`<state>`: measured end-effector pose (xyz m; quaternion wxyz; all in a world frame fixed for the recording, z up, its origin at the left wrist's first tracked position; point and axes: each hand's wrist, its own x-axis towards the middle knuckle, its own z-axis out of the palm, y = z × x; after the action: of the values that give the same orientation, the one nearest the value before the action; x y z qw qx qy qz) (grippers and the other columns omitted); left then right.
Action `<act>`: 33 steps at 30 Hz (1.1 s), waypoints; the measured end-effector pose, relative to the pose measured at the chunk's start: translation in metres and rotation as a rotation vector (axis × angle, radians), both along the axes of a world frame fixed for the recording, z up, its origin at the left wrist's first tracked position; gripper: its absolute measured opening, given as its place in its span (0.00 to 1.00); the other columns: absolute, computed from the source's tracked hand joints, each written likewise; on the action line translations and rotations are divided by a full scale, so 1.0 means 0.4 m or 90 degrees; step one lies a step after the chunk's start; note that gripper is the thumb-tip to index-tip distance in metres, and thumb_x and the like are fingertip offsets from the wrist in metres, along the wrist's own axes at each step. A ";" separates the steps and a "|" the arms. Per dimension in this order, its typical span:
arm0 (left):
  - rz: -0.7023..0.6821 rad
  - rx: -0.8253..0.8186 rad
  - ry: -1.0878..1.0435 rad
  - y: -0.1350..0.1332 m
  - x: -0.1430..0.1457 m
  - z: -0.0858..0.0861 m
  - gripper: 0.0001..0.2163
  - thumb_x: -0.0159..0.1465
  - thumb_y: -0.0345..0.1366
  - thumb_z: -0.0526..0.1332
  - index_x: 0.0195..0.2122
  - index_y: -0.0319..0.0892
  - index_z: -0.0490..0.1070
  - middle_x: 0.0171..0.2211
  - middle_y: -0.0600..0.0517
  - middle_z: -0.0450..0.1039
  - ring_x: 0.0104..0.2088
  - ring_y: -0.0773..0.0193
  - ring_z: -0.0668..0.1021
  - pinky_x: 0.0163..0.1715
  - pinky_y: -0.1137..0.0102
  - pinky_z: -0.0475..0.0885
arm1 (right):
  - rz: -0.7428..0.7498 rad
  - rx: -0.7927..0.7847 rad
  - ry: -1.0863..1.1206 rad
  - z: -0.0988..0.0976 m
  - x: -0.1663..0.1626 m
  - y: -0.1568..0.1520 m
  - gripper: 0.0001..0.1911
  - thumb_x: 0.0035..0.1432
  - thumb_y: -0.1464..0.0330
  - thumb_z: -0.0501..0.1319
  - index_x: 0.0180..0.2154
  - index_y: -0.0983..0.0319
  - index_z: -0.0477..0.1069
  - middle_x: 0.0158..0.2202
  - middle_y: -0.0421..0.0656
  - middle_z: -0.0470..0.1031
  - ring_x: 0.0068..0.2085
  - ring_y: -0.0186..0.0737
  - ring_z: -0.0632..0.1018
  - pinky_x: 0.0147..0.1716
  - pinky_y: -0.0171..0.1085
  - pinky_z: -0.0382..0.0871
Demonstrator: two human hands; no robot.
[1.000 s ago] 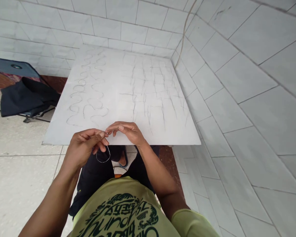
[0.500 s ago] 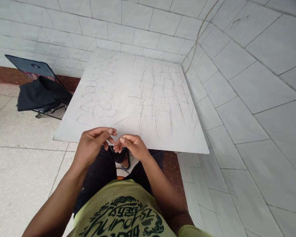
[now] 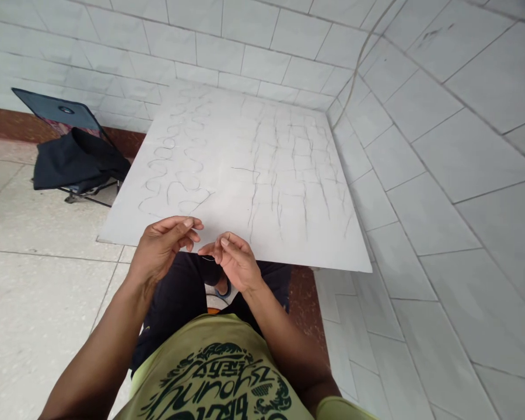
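My left hand point(image 3: 164, 248) and my right hand point(image 3: 231, 261) are held close together at the near edge of a white board point(image 3: 245, 175). Both pinch a thin dark thread point(image 3: 207, 257) that runs between their fingertips; it is barely visible. The fingers of each hand are curled and pressed together at the tips. Laid on the board are several wavy threads point(image 3: 175, 186) at the left and several straight threads point(image 3: 289, 186) in rows at the right.
White tiled walls stand at the back and close on the right. A cord point(image 3: 354, 76) hangs down the right wall. A folding chair point(image 3: 65, 151) with dark cloth stands on the floor at the left. My knees are under the board's edge.
The hanging loop of thread under my left hand is gone; the thread is drawn short between both hands. My right hand has dropped and turned, and my head has shifted, moving the board rightward in view.
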<state>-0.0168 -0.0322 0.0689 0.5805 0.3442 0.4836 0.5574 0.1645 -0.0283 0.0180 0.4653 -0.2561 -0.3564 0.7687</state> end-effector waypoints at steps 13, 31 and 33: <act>0.010 0.012 0.025 -0.007 -0.004 -0.006 0.10 0.60 0.40 0.74 0.37 0.39 0.85 0.40 0.44 0.83 0.32 0.65 0.80 0.31 0.71 0.73 | 0.078 -0.031 -0.057 -0.007 0.000 -0.014 0.16 0.66 0.55 0.65 0.40 0.62 0.76 0.13 0.27 0.59 0.12 0.27 0.63 0.22 0.34 0.68; 0.040 0.016 -0.130 0.000 0.010 -0.036 0.09 0.58 0.38 0.75 0.36 0.38 0.84 0.37 0.46 0.81 0.29 0.69 0.78 0.30 0.75 0.75 | 0.049 0.102 -0.337 0.017 0.039 -0.026 0.18 0.69 0.55 0.60 0.43 0.62 0.79 0.17 0.30 0.64 0.17 0.26 0.62 0.23 0.31 0.61; 0.072 0.029 -0.137 0.002 0.012 -0.032 0.09 0.57 0.37 0.76 0.35 0.38 0.84 0.37 0.46 0.82 0.30 0.68 0.79 0.31 0.75 0.76 | 0.006 0.158 -0.409 0.016 0.043 -0.035 0.18 0.70 0.55 0.59 0.45 0.61 0.79 0.20 0.33 0.66 0.20 0.28 0.66 0.24 0.30 0.61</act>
<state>-0.0121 -0.0312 0.0563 0.5885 0.2675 0.4245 0.6340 0.1818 -0.0423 0.0245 0.3531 -0.4249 -0.5765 0.6021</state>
